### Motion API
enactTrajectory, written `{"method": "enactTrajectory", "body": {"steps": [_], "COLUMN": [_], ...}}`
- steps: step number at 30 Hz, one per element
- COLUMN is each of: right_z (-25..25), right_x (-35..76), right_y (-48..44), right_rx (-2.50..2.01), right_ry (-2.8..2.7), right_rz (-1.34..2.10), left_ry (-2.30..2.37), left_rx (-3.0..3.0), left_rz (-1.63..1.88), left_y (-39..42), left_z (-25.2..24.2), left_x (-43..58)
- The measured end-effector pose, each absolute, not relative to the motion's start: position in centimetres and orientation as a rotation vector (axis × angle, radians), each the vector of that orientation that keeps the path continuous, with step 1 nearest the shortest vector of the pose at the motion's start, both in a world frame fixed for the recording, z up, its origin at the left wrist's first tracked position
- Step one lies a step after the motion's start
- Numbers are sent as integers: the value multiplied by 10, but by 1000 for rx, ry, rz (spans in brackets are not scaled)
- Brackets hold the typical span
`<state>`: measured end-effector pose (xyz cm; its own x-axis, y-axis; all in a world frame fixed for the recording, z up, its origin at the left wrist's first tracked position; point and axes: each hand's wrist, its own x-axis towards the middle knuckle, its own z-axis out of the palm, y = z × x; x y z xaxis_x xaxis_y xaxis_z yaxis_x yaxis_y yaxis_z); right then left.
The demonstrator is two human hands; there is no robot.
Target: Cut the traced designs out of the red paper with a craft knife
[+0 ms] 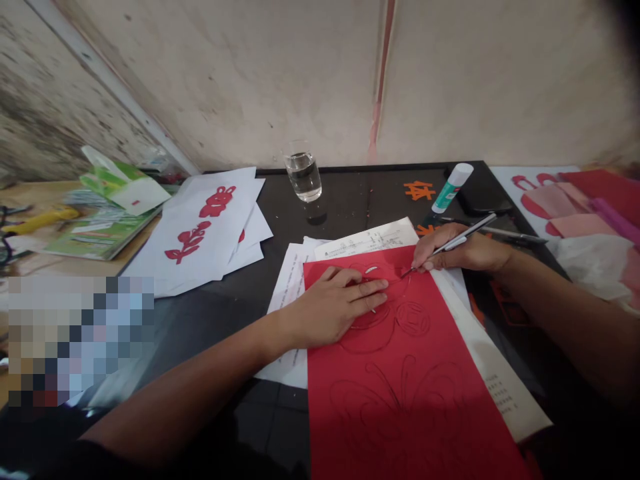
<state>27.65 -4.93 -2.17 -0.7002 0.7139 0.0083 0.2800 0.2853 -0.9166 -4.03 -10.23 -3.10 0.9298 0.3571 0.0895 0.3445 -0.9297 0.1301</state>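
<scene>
Red paper sheet (370,357): lies at lower centre of the frame, running off the bottom edge, with dark outlines drawn over it.
Butterfly outline (400,400): spreads across the sheet's lower half, feelers pointing up the frame.
Round motif (413,318): drawn above the butterfly, just right of the left fingertips.
Left hand (330,303): laid flat on the upper part of the sheet, palm down, fingers reaching right, grasping nothing.
White crescent (371,270): shows in the red beside those fingers; a cut or a mark, I cannot tell which.
Right hand (457,252): pinches a slim pen-shaped tool (475,229) close to its point, the tip at the sheet's upper right part.
Printed pages (507,393): stick out from under the sheet at its top and both sides.
Second slim tool (520,235): lies behind the right hand, partly hidden by it.
Glue stick (453,189): stands capped at upper right, near orange characters (420,191) on the black tabletop (350,200).
Drinking glass (305,179): holds clear liquid, top centre.
White sheets (155,273): overlap at left, bearing red cutouts (217,201).
</scene>
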Motion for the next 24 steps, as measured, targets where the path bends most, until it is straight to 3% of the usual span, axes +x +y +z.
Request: {"method": "enactTrajectory", "body": {"steps": [11,19,24], "right_z": [-22,-19,-12], "right_x": [277,261,234], "right_y": [-48,-81,-102], "right_rx": [-904,-1160,-1220], "right_ry": [-2097,-1732,-1854], "right_rz": [1388,1087,1005], "left_ry": [516,418,490], "left_rx": [3027,3187,3183], "left_rz": [242,913,892], "left_y": [-102,-107,-107], "left_z": [-33,-36,-37], "left_x": [-41,-48,-48]}}
